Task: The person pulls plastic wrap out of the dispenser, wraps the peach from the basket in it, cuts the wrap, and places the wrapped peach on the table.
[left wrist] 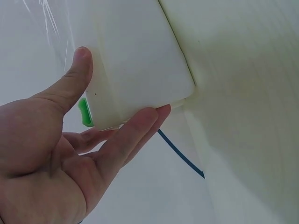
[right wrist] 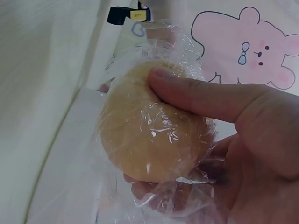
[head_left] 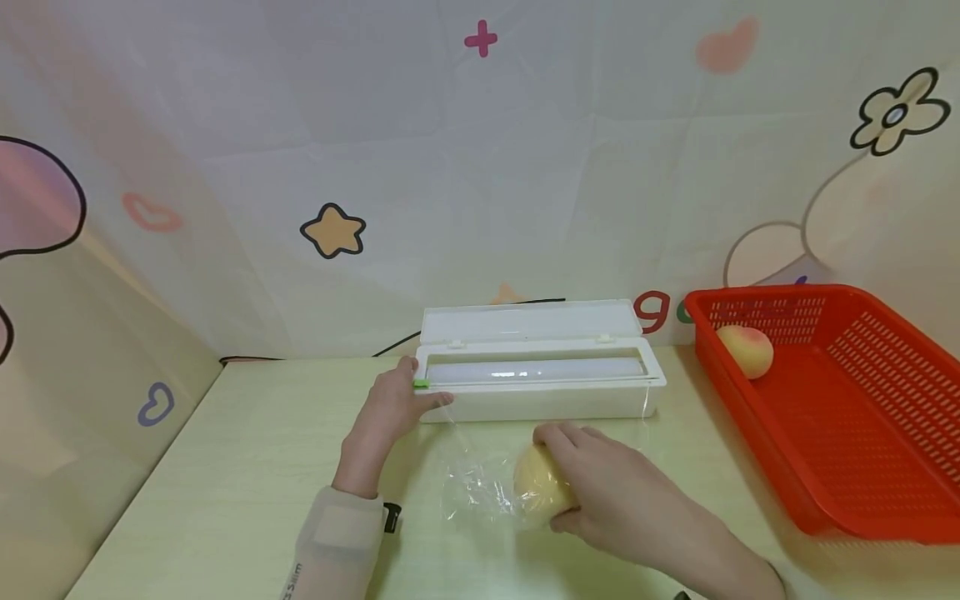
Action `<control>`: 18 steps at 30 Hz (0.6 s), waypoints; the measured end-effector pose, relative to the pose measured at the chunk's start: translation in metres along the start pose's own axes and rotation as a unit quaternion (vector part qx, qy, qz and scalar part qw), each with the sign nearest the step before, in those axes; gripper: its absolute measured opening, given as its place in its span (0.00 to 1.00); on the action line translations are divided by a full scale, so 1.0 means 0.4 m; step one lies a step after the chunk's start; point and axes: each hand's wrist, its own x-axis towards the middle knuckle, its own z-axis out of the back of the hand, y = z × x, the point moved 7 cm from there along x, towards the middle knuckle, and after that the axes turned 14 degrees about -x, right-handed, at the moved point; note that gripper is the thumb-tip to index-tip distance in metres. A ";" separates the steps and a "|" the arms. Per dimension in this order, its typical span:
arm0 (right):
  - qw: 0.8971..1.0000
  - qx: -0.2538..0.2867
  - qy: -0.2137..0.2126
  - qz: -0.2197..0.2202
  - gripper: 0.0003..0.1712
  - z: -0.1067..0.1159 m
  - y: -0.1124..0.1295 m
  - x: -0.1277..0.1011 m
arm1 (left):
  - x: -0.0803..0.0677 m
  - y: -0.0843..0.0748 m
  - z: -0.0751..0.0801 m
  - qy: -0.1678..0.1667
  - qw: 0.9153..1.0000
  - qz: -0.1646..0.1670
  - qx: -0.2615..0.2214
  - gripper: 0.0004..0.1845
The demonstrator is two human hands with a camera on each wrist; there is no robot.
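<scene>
A white cling film dispenser (head_left: 540,405) stands at the back of the table, its lid raised and the film roll (head_left: 532,369) showing inside. My left hand (head_left: 392,406) holds its left end, thumb on the front face and fingers against the end; a green slider (left wrist: 86,112) sits beside the thumb. In front of the dispenser my right hand (head_left: 611,496) grips a yellowish peach (head_left: 537,485). Clear film (right wrist: 161,123) wraps around this fruit, with the thumb pressing on it and fingers beneath. A loose sheet of film (head_left: 474,493) stretches between the fruit and the dispenser.
A red plastic basket (head_left: 761,462) stands on the right, with another peach (head_left: 748,352) against its left wall. Behind the table (head_left: 225,500) hangs a patterned cloth (head_left: 420,167), and a dark cord (head_left: 395,342) runs behind the dispenser.
</scene>
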 end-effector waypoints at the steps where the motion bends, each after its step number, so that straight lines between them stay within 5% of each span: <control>1: 1.000 0.002 0.003 0.005 0.43 -0.007 -0.003 0.002 | 0.000 0.000 0.000 0.000 1.000 0.000 0.000 0.39; 18: 0.999 -0.020 -0.011 0.044 0.35 -0.057 -0.044 0.051 | -0.003 -0.002 0.004 0.010 1.000 -0.012 0.003 0.37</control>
